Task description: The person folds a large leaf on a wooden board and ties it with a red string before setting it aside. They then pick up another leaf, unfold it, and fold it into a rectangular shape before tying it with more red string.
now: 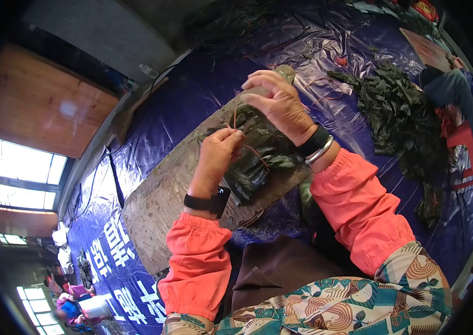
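Observation:
My left hand [218, 153] is closed in a pinch on a thin reddish string [256, 152]. One end of the string stands up above the fingertips, and another stretch runs down to the right across a dark green leafy bundle [253, 173]. The bundle, wet-looking and crumpled, lies on a wooden board [163, 192] just right of my left hand. Above and to the right, my right hand [281, 106] is raised over the bundle's far end. Its fingers are curved and apart from the thumb, with nothing visible between them.
Blue plastic sheeting [152, 125] with white characters covers the floor. A heap of dark leaves [395, 109] lies to the right, near a red stool [465, 156] and a seated person's leg [448, 89]. Another person [71, 307] is at the lower left.

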Demonstrator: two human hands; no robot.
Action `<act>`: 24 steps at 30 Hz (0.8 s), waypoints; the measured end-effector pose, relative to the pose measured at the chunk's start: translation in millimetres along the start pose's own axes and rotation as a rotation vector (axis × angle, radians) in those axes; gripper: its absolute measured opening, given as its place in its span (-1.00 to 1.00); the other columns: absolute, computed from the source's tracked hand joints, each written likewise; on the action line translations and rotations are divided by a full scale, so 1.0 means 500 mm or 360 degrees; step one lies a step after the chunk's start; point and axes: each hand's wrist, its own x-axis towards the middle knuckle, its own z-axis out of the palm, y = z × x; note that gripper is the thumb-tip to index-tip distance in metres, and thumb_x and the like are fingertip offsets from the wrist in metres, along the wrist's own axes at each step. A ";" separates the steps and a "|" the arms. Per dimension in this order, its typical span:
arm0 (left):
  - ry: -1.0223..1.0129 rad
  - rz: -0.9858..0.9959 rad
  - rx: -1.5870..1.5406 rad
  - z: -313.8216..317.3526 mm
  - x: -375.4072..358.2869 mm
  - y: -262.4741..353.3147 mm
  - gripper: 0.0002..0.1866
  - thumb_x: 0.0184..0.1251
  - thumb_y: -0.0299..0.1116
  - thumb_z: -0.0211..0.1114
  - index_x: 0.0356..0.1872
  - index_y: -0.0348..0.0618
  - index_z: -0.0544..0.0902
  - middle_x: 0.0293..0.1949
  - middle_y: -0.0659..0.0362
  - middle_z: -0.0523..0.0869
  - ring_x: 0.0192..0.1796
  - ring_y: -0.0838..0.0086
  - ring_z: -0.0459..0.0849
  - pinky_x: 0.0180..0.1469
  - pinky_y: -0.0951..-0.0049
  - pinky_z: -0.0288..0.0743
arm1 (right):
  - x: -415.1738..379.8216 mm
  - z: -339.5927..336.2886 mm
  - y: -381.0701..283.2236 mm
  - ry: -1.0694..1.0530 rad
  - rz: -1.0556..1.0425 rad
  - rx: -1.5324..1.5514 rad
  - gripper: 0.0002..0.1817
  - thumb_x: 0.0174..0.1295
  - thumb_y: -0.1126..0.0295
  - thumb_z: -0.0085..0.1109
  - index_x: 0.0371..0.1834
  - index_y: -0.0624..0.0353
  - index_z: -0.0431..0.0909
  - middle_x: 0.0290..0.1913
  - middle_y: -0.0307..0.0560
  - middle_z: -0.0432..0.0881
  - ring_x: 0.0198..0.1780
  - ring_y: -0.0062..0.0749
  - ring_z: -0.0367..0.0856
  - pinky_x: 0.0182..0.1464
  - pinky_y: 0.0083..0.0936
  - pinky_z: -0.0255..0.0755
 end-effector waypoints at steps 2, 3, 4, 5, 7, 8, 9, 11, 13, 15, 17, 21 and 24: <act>0.0015 0.0000 -0.0110 -0.003 -0.002 -0.004 -0.79 0.39 -0.22 0.20 -0.29 -0.13 0.67 -0.46 0.37 0.59 -0.44 0.69 0.51 -0.38 0.66 0.34 | -0.005 -0.015 0.002 -0.0274 0.0667 0.0530 -0.84 0.12 0.49 0.36 -0.25 0.17 0.59 -0.36 -0.38 0.56 -0.24 -0.71 0.52 -0.17 -0.69 0.42; 0.0016 0.0000 -0.0110 -0.003 -0.003 -0.002 -0.79 0.39 -0.22 0.20 -0.29 -0.13 0.67 -0.46 0.37 0.59 -0.44 0.69 0.51 -0.38 0.66 0.34 | -0.009 -0.015 -0.004 -0.0275 0.0666 0.0531 -0.84 0.12 0.49 0.36 -0.25 0.17 0.59 -0.36 -0.38 0.56 -0.24 -0.71 0.52 -0.17 -0.69 0.42; 0.0013 0.0008 -0.0110 -0.003 -0.006 0.000 -0.78 0.40 -0.21 0.19 -0.27 -0.13 0.67 -0.45 0.37 0.60 -0.43 0.69 0.51 -0.38 0.67 0.34 | -0.014 -0.014 -0.011 -0.0504 0.0703 0.0558 -0.84 0.10 0.50 0.37 -0.27 0.16 0.59 -0.36 -0.39 0.56 -0.26 -0.73 0.50 -0.19 -0.70 0.41; 0.0010 0.0019 -0.0110 -0.002 -0.005 0.002 -0.77 0.41 -0.20 0.19 -0.25 -0.13 0.67 -0.44 0.36 0.61 -0.43 0.69 0.52 -0.37 0.67 0.35 | -0.018 -0.012 -0.015 -0.0733 0.0735 0.0582 -0.83 0.08 0.52 0.38 -0.28 0.15 0.59 -0.36 -0.39 0.56 -0.29 -0.75 0.48 -0.21 -0.70 0.40; -0.0020 0.0038 -0.0154 -0.003 -0.002 -0.001 -0.77 0.41 -0.20 0.18 -0.23 -0.13 0.66 -0.44 0.36 0.61 -0.42 0.69 0.52 -0.37 0.67 0.35 | -0.025 0.001 -0.012 -0.0752 0.0597 0.0455 -0.81 0.05 0.53 0.40 -0.30 0.16 0.58 -0.40 -0.37 0.55 -0.36 -0.73 0.45 -0.26 -0.69 0.37; -0.0047 0.0054 -0.0199 -0.003 -0.002 -0.004 -0.77 0.42 -0.20 0.17 -0.20 -0.13 0.66 -0.44 0.36 0.61 -0.42 0.69 0.52 -0.36 0.67 0.35 | -0.027 0.003 -0.010 -0.0819 0.0667 0.0432 -0.81 0.04 0.52 0.41 -0.31 0.16 0.58 -0.42 -0.36 0.55 -0.37 -0.72 0.45 -0.28 -0.68 0.37; -0.0047 0.0055 -0.0200 -0.004 0.000 -0.006 -0.77 0.42 -0.20 0.17 -0.20 -0.13 0.66 -0.44 0.36 0.61 -0.42 0.69 0.52 -0.36 0.67 0.35 | -0.027 0.005 -0.009 -0.0887 0.0732 0.0408 -0.80 0.04 0.51 0.42 -0.31 0.16 0.58 -0.44 -0.35 0.55 -0.38 -0.71 0.45 -0.30 -0.67 0.36; -0.0074 0.0056 -0.0174 -0.006 0.002 -0.009 -0.74 0.43 -0.16 0.16 -0.17 -0.12 0.65 -0.43 0.37 0.61 -0.41 0.69 0.52 -0.35 0.67 0.35 | -0.027 0.006 -0.010 -0.0883 0.0715 0.0379 -0.81 0.03 0.50 0.42 -0.33 0.17 0.57 -0.48 -0.33 0.54 -0.39 -0.70 0.45 -0.31 -0.65 0.37; -0.0028 0.0060 -0.0158 -0.003 -0.002 -0.005 -0.75 0.45 -0.16 0.16 -0.17 -0.12 0.65 -0.43 0.36 0.61 -0.42 0.70 0.52 -0.36 0.67 0.36 | -0.026 0.006 -0.017 -0.0913 0.0728 0.0329 -0.84 0.04 0.53 0.38 -0.35 0.18 0.57 -0.48 -0.30 0.56 -0.39 -0.69 0.47 -0.32 -0.64 0.37; 0.0018 0.0062 -0.0148 0.004 -0.006 -0.001 -0.75 0.46 -0.16 0.15 -0.17 -0.12 0.64 -0.43 0.36 0.62 -0.43 0.70 0.52 -0.37 0.67 0.36 | -0.033 0.016 -0.012 -0.0848 0.0719 0.0301 -0.83 -0.01 0.52 0.40 -0.38 0.19 0.59 -0.49 -0.27 0.58 -0.41 -0.63 0.50 -0.34 -0.60 0.40; 0.0164 0.0090 -0.0288 0.010 -0.006 0.002 -0.80 0.47 -0.26 0.13 -0.19 -0.17 0.60 -0.48 0.33 0.58 -0.51 0.68 0.51 -0.48 0.67 0.36 | -0.043 0.027 -0.007 -0.0784 0.0710 0.0272 -0.83 -0.06 0.51 0.41 -0.40 0.19 0.61 -0.50 -0.23 0.59 -0.43 -0.57 0.53 -0.36 -0.57 0.42; 0.0236 0.0121 -0.0404 0.007 0.006 -0.016 -0.80 0.49 -0.27 0.11 -0.12 -0.18 0.56 -0.49 0.32 0.58 -0.54 0.67 0.51 -0.52 0.68 0.36 | -0.063 0.044 -0.020 -0.0657 0.0715 0.0260 -0.86 0.01 0.55 0.34 -0.35 0.22 0.60 -0.46 -0.20 0.62 -0.39 -0.60 0.57 -0.31 -0.58 0.47; 0.0245 0.0207 -0.0474 0.005 0.011 -0.021 -0.80 0.50 -0.27 0.09 -0.12 -0.20 0.54 -0.51 0.31 0.57 -0.55 0.66 0.50 -0.55 0.67 0.35 | -0.075 0.052 -0.027 -0.0573 0.0659 0.0207 -0.87 0.08 0.57 0.29 -0.29 0.23 0.62 -0.43 -0.20 0.65 -0.35 -0.62 0.59 -0.27 -0.60 0.49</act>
